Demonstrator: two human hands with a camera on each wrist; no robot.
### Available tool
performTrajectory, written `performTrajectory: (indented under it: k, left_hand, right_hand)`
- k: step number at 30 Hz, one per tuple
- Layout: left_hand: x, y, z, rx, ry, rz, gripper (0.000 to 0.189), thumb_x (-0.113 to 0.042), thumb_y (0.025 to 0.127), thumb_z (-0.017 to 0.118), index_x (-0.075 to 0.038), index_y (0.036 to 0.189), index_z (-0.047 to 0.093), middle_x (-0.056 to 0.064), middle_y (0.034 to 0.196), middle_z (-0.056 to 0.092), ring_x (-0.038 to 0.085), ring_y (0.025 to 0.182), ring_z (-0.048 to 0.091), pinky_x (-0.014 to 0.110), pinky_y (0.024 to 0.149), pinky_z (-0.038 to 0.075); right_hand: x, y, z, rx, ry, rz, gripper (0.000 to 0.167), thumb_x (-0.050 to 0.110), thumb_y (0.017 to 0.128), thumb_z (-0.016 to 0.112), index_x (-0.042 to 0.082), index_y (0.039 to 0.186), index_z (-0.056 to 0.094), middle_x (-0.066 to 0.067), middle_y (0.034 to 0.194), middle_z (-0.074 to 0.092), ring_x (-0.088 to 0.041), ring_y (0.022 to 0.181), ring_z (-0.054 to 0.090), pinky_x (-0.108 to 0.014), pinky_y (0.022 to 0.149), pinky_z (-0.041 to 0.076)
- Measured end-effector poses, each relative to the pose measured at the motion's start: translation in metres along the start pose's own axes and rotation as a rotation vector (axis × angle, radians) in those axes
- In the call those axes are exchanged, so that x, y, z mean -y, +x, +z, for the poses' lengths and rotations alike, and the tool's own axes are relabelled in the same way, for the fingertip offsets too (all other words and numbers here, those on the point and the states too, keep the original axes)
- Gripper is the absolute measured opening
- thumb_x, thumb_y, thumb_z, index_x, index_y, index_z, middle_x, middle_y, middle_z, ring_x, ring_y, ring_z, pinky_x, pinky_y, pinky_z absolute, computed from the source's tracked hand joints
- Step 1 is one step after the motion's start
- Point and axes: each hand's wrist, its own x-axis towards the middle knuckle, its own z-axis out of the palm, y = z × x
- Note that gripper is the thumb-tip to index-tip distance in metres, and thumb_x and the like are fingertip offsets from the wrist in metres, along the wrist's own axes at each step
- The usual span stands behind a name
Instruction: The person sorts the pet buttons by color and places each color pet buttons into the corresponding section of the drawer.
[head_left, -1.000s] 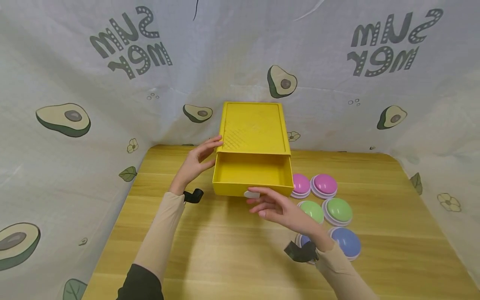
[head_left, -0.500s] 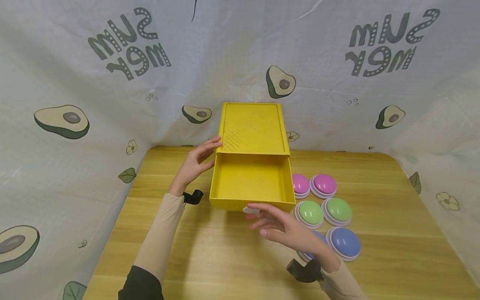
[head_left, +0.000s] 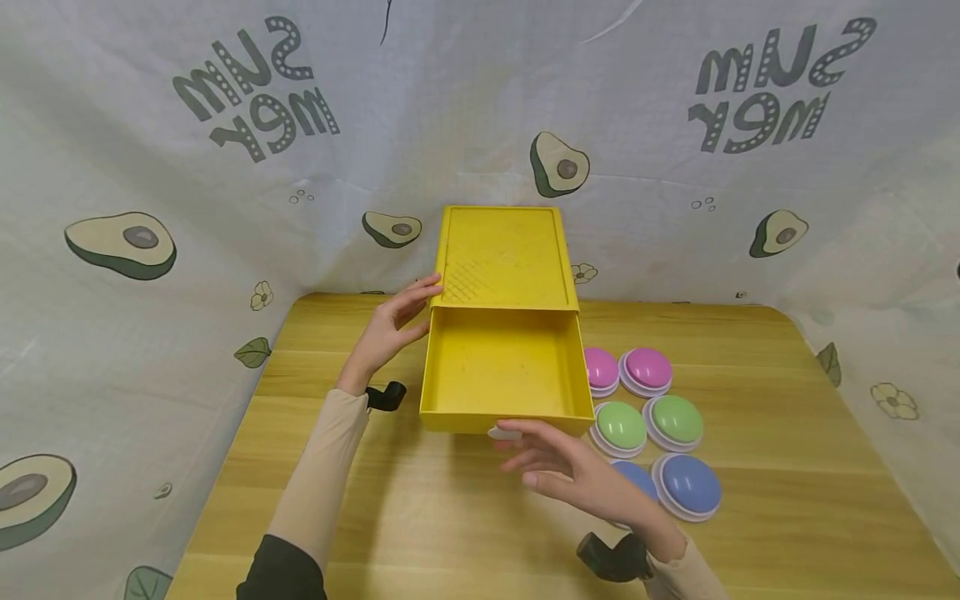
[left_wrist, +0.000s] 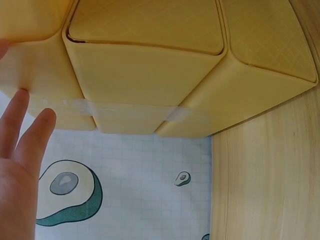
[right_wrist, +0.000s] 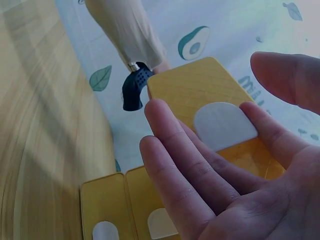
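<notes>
A yellow drawer cabinet stands at the back of the table. Its top drawer is pulled far out, and the drawer's yellow floor shows. My left hand rests its fingertips against the cabinet's left side; in the left wrist view two fingers lie along the yellow wall. At the drawer's front is my right hand, fingers mostly straight. In the right wrist view its index fingertip touches the edge of the white handle, with the thumb apart from it.
Right of the cabinet sit pairs of domed buttons: pink, green and blue. Lower yellow drawers show in the right wrist view. A printed avocado curtain hangs behind the wooden table.
The top drawer has slid out towards me, with my right hand moving back along with its front. The left hand has stayed at the cabinet's side.
</notes>
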Motion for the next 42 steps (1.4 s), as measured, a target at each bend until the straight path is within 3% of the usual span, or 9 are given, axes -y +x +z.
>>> performTrajectory:
  k: [33,42]
  left_hand:
    - [0.003,0.0,0.004,-0.016,-0.05,0.021,0.046,0.018,0.087,0.052,0.013,0.132,0.047,0.019,0.149,0.034,0.025,0.138,0.031,0.044,0.113,0.027]
    - [0.003,-0.002,0.005,-0.021,-0.065,0.016,0.047,0.021,0.086,0.051,0.014,0.132,0.046,0.023,0.149,0.032,0.027,0.139,0.029,0.043,0.113,0.027]
  right_hand:
    - [-0.009,0.0,0.006,-0.04,-0.041,-0.056,0.054,-0.002,0.098,0.049,0.008,0.147,0.033,-0.014,0.143,0.044,-0.027,0.114,0.057,-0.039,0.093,0.051]
    - [-0.001,-0.021,0.001,-0.13,-0.11,-0.052,0.06,-0.007,0.094,0.051,0.008,0.149,0.031,-0.014,0.131,0.055,-0.025,0.112,0.059,-0.038,0.091,0.052]
